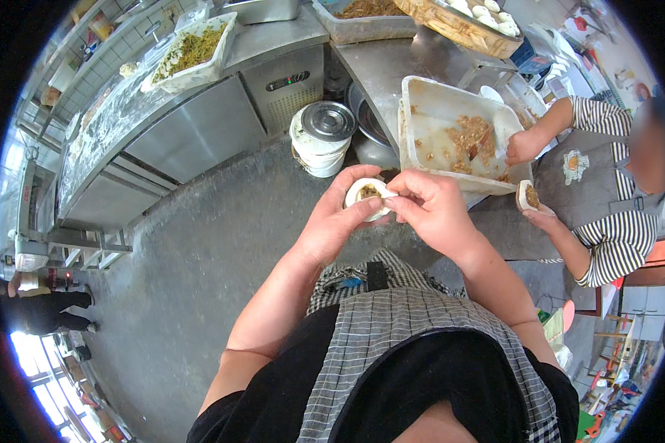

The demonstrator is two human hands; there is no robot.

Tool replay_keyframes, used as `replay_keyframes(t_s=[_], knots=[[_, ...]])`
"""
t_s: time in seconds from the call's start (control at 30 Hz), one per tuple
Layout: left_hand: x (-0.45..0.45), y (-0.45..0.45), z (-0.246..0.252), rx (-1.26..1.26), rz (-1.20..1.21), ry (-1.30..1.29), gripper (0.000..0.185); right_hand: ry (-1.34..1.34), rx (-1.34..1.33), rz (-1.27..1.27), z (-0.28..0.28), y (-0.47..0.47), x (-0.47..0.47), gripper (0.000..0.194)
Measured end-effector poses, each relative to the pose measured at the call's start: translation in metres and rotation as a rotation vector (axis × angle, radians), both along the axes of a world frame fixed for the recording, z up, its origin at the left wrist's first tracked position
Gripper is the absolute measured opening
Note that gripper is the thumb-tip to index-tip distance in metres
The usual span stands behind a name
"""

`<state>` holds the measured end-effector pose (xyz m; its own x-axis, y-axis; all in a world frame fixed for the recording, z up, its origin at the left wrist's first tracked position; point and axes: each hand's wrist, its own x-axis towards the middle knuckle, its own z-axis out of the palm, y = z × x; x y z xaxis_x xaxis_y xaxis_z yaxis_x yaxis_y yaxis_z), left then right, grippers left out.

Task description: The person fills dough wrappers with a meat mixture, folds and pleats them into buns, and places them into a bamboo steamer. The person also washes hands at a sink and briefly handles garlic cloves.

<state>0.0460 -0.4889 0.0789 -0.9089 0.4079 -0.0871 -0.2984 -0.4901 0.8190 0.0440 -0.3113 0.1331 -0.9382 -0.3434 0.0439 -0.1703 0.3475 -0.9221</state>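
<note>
A round of white dough with brown filling (369, 194) sits in my left hand (338, 207), its thumb lying over the near rim. The middle is still uncovered, so the filling shows. My right hand (429, 202) pinches the dough's right edge between thumb and fingertips. Both hands are in front of my apron, above the floor. Just beyond my right hand stands a white plastic tub (438, 122) with wet brown filling (471, 141) on its bottom and walls.
At right a co-worker's hand (523, 147) hangs over the tub; their other holds a filled wrapper (530, 195). A lidded white bucket (321, 141) stands on the floor ahead. A bamboo steamer (449, 25) with white buns, a tub of greens (194, 52) and a floured counter (102, 130) lie beyond.
</note>
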Motion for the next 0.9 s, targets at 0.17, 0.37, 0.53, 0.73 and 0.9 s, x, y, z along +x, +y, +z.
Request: replay_keyframes(t_s=[0.17,0.37,0.53,0.73,0.9], knots=[[0.008,0.010,-0.002,-0.211,0.013,0.093,0.034,0.249,0.167,0.074,-0.004,0.009,0.002,0.012],[0.013,0.024,-0.004,-0.388,-0.085,0.085,0.041,0.563,0.307,0.175,-0.017,0.029,0.008,0.020],[0.022,0.032,0.001,0.016,-0.092,-0.032,0.048,0.431,0.168,0.090,-0.012,0.053,0.014,0.028],[0.035,0.059,-0.003,-0.129,-0.047,-0.069,0.054,0.310,0.046,0.135,-0.009,0.071,0.025,0.015],[0.035,0.068,-0.004,-0.292,-0.029,-0.161,0.052,0.205,0.004,0.175,-0.012,0.077,0.026,0.005]])
